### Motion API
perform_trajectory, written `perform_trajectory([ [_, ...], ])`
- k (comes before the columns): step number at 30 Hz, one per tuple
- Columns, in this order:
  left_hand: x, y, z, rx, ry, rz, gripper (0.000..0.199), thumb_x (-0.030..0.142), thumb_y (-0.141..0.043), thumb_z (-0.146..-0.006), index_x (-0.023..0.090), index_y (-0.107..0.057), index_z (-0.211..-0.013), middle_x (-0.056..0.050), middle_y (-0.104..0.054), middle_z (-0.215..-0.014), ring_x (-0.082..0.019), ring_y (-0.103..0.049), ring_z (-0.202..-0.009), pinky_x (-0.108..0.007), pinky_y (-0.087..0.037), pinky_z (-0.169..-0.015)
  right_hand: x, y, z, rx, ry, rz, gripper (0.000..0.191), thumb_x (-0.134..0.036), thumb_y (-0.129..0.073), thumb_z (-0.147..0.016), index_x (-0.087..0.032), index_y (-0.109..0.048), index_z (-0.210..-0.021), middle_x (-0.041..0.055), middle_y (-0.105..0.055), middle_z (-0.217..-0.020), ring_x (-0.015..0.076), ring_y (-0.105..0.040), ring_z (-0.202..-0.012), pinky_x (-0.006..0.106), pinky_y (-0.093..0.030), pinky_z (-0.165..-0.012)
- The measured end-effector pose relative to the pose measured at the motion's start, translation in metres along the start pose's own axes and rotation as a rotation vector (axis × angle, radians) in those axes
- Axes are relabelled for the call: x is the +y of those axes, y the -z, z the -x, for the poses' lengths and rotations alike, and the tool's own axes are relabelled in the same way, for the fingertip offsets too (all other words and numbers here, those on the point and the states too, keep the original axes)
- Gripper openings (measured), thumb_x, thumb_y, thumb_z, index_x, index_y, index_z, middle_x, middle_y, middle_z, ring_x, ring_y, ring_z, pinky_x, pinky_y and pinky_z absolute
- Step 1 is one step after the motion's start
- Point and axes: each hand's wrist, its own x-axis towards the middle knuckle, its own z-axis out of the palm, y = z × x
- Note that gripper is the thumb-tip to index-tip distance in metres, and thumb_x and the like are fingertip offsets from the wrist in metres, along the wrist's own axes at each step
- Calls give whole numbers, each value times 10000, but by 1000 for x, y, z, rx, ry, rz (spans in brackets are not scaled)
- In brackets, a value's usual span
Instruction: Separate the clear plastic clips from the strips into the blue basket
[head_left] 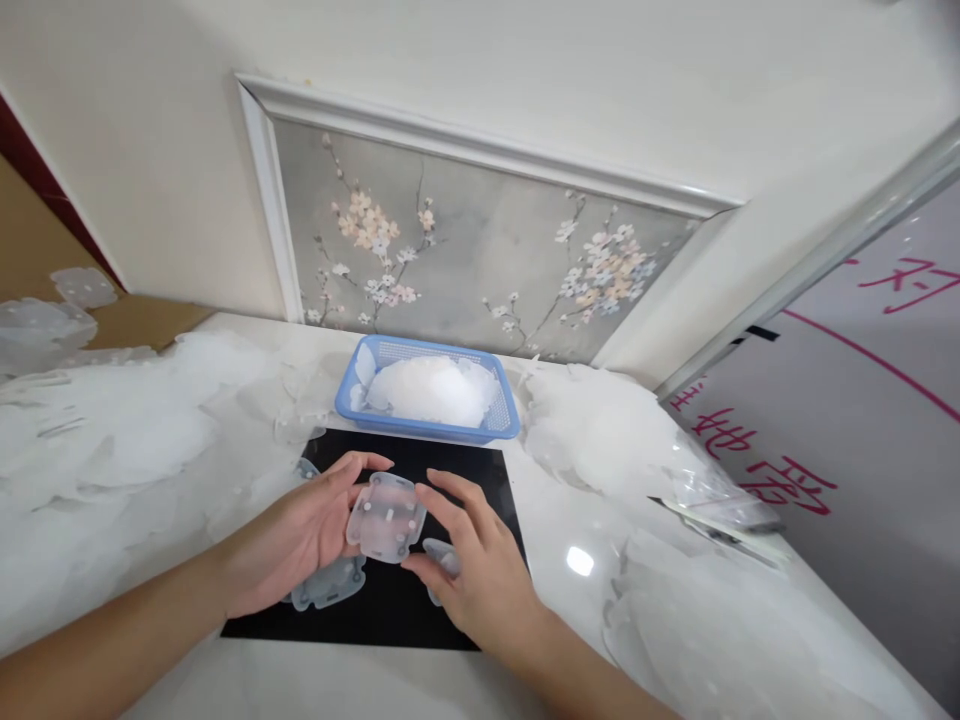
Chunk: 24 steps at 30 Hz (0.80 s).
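A translucent plastic piece (388,517) with lobed edges and small holes is held up above a black mat (420,612). My left hand (315,525) grips its left edge, palm turned up. On the other side, the fingertips of my right hand (469,550) touch its right edge, thumb at the lower corner. Beneath my left hand a similar piece (330,583) lies on the mat, partly covered. Another piece (441,556) shows behind my right hand, mostly hidden by it.
A blue basket (427,432) behind the mat holds a heap of whitish pieces. Large piles of translucent pieces (112,420) spread at left, with another pile (607,425) at right. Cardboard (142,325) stands at the far left, and a whiteboard (847,400) with red writing on the right.
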Motion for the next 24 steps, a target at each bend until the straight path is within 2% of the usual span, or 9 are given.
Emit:
perform_trajectory([
  [2,-1,-1,0,-2,1,-16,343,576,-486,-935,313,-583,-1131,-36,-675,-1071,-207,-650,-976,-345,-500,-859,-1,2,-2,-56,53,5,352,-204,-594,-934,-251,-565,-1281,153,-592,-1353,247,-681,-1033,369,-550,-812],
  [4,-2,-2,1,-3,13,-44,387,607,-475,-925,315,-570,-1161,-42,-670,-1098,-207,-646,-987,-341,-499,-860,-2,5,-4,-96,8,-95,227,-199,-524,-971,-263,-654,-1146,104,-669,-1270,208,-706,-956,345,-517,-809],
  [7,-2,1,1,7,17,-247,436,611,-485,-919,316,-531,-1236,-65,-657,-1212,-239,-609,-1144,-368,-456,-964,-2,9,-7,-80,-361,-381,236,-339,-444,-1020,-243,-653,-969,42,-759,-899,184,-706,-739,306,-494,-674],
  [9,-2,10,1,57,-53,-563,412,543,-554,-910,325,-547,-1260,-67,-625,-1303,-271,-539,-1248,-392,-398,-1036,-1,11,-9,-29,-629,-598,313,-485,-430,-1010,-230,-583,-913,26,-733,-741,188,-680,-637,289,-475,-592],
  [11,-2,22,2,91,-154,-915,356,442,-610,-893,337,-610,-1233,-54,-605,-1337,-301,-500,-1264,-398,-372,-1042,0,14,-13,4,-769,-781,373,-583,-459,-971,-226,-524,-883,28,-727,-690,201,-689,-642,297,-493,-623],
  [14,-2,41,2,32,-225,-1245,352,288,-619,-861,344,-671,-1205,-36,-626,-1280,-306,-515,-1166,-371,-372,-981,3,16,-16,-3,-834,-924,417,-629,-523,-922,-216,-516,-872,38,-732,-652,210,-706,-667,323,-512,-715],
  [17,-2,49,1,2,-253,-1382,406,181,-599,-816,344,-698,-1175,-15,-662,-1116,-273,-518,-995,-337,-365,-874,6,17,-17,-23,-870,-991,436,-640,-542,-904,-205,-533,-883,50,-736,-659,202,-688,-644,310,-503,-671],
  [20,-2,46,-4,-1,-240,-1507,371,148,-595,-784,327,-728,-1081,-19,-641,-927,-242,-488,-868,-337,-338,-803,7,17,-16,-40,-908,-1022,449,-648,-551,-892,-199,-547,-894,52,-727,-654,184,-641,-586,281,-464,-587],
  [24,-1,38,-6,10,-183,-1566,172,145,-602,-784,270,-717,-799,-26,-603,-869,-244,-482,-897,-350,-333,-814,7,17,-16,-41,-940,-1093,456,-654,-583,-866,-199,-563,-883,41,-705,-643,175,-622,-582,263,-449,-567],
])
